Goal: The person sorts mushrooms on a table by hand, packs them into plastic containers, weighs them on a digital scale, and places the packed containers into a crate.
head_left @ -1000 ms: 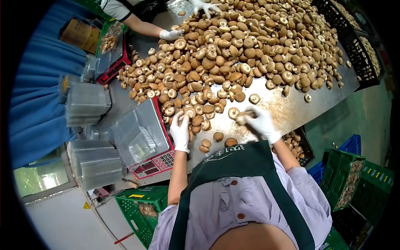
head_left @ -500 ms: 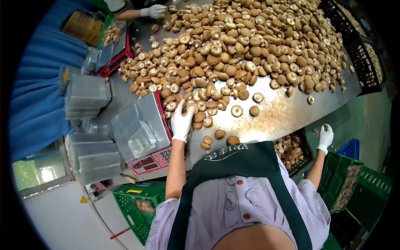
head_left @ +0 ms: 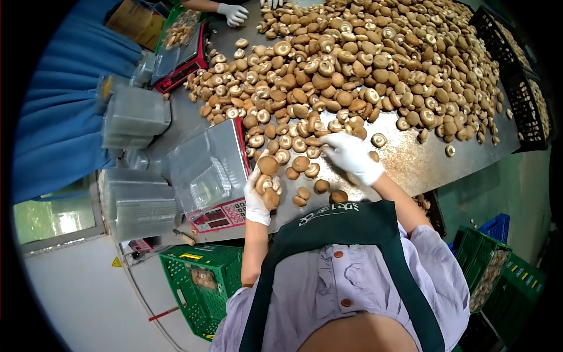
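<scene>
My left hand [head_left: 256, 198], in a white glove, is closed around several brown shiitake mushrooms [head_left: 268, 165] with pale stems. It is just right of a red scale [head_left: 239, 146] with clear plastic trays [head_left: 199, 167] stacked on it. Slightly blurred, my gloved right hand [head_left: 356, 158] reaches over the steel table, fingers stretched left to the near edge of the mushroom pile [head_left: 328, 82]. A brownish patch shows under its palm, and I cannot make out what it is. Between my hands lie several loose mushrooms [head_left: 321, 186].
Stacks of clear trays [head_left: 141, 205] stand at the left, beside a second red scale [head_left: 182, 73]. Another person's gloved hand [head_left: 233, 14] is at the far edge. Black crates [head_left: 522, 100] line the right; green crates [head_left: 205, 287] sit below the table.
My left hand has drawn back towards me, now with mushrooms in it. From beyond the table's right edge, my right hand has swung in over the table. The other person's hand has moved.
</scene>
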A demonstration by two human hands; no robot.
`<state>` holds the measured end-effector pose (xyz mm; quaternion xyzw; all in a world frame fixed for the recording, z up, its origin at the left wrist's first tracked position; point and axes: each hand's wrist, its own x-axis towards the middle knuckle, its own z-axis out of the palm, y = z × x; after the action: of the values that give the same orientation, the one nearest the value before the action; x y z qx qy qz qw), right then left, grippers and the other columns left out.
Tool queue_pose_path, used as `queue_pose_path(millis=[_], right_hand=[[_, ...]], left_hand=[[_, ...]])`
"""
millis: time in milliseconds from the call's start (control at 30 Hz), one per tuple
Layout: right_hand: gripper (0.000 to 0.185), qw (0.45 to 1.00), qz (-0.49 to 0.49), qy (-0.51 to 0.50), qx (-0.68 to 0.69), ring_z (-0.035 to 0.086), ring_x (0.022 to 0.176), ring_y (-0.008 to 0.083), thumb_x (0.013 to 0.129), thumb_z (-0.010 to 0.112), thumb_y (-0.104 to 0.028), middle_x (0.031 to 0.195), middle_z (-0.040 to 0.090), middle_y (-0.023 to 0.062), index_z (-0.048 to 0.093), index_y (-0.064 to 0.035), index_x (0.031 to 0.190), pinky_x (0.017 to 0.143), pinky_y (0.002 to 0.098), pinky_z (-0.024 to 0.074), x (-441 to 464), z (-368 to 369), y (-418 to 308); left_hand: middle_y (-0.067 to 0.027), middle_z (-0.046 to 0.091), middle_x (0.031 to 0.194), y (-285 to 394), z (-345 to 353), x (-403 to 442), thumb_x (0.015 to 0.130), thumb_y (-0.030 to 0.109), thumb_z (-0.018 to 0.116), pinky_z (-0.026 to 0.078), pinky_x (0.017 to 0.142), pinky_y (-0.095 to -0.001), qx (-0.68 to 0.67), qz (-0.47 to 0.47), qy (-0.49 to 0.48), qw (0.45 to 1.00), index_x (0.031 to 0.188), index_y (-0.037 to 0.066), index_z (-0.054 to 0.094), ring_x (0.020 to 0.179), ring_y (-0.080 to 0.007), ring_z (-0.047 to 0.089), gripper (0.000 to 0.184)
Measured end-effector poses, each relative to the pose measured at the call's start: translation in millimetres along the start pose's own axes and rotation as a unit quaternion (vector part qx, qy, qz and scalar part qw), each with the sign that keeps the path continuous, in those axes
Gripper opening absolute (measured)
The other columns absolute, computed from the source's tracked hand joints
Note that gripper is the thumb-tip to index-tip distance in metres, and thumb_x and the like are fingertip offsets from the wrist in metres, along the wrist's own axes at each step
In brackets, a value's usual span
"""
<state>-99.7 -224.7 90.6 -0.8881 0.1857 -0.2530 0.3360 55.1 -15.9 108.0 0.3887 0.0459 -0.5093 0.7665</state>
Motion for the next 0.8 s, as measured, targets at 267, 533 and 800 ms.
queue_pose_path(millis=[267, 533, 800], right_hand=[[0.007, 0.981, -0.106, -0.081, -0.142, 0.061, 0.072, 0.0281, 0.078, 0.055, -0.012, 0.074, 0.062, 0.0098, 0.061, -0.0091, 0.079, 0.059, 0.0373, 0.0496, 40, 83, 18], [0.03, 0.834, 0.309, -0.035, 0.456, 0.061, 0.088, 0.0118, 0.082, 0.066, -0.014, 0.096, 0.066, 0.0054, 0.062, 0.0008, 0.108, 0.08, 0.0249, 0.048, -18, -35, 16], [0.038, 0.435, 0.413, 0.147, 0.787, 0.059, 0.087, 0.0249, 0.088, 0.049, -0.029, 0.105, 0.059, 0.0174, 0.051, 0.0011, 0.112, 0.068, 0.0313, 0.0506, -101, -30, 67]], left_hand=[[-0.007, 0.055, 0.108, -29, -5, 0, 0.079, 0.011, 0.07, 0.05, 0.052, -0.0249, 0.337, 0.074, 0.05, 0.937, 0.13, 0.009, 0.048, 0.069, -0.0128, 0.06, 0.056], [-0.0123, 0.049, 0.114, -39, 23, 36, 0.066, 0.017, 0.073, 0.052, 0.069, -0.0389, 0.848, 0.243, 0.02, 0.47, 0.117, 0.022, 0.055, 0.097, -0.0293, 0.058, 0.054], [-0.0159, 0.052, 0.11, -12, 30, 58, 0.078, 0.034, 0.065, 0.052, 0.067, -0.0399, 0.913, 0.202, -0.019, 0.355, 0.109, 0.017, 0.064, 0.087, -0.0309, 0.061, 0.036]])
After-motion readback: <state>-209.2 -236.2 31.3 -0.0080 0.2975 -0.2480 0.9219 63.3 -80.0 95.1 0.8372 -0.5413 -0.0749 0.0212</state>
